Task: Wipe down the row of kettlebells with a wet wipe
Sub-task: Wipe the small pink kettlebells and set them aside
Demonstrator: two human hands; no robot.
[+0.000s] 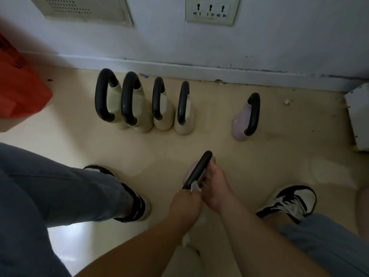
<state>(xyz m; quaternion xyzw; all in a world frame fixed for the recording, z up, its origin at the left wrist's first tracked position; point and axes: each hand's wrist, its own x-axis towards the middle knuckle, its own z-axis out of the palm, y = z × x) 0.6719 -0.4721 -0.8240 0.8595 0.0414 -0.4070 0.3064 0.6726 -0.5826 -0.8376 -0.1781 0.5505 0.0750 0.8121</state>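
Observation:
Four cream kettlebells [139, 108] with black handles stand in a row near the wall, and a pink kettlebell [242, 124] stands apart to their right. Closer to me, between my feet, is another pink kettlebell [196, 170]. My right hand [214, 186] grips its black handle from the right side. My left hand [185, 200] is curled at the near end of that handle and pinches a white wet wipe [194, 186] against it. Both hands hide most of the wipe and the kettlebell's body.
An orange crate [18, 86] sits at the far left. A white box [359, 116] stands at the right by the wall. My black-and-white shoes [289, 200] flank the held kettlebell. A pale object [185, 258] lies under my forearms. A socket plate [211, 11] is on the wall.

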